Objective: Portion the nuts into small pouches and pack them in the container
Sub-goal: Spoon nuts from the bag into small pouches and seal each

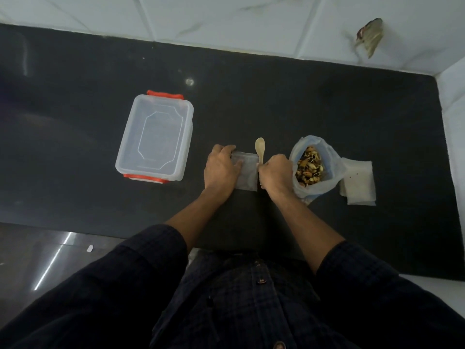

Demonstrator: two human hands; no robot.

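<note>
Dark checked sleeves (141, 285) fill the lower frame. At centre, left hand (221, 167) presses flat, fingers relaxed, on a small pouch (247, 172) lying on the black counter (327, 109); right hand (275, 175) is clenched round a wooden spoon (260, 149). Nuts (309, 167) sit in an open bag just right, spare pouches (358, 182) beyond, the lidded container (154, 137) at centre left. Advisable: spread the pouch mouth wide before scooping, keeping loads small.

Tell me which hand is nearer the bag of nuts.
Right. The right hand is beside the bag of nuts; the left hand lies farther off, beyond the pouch.
</note>
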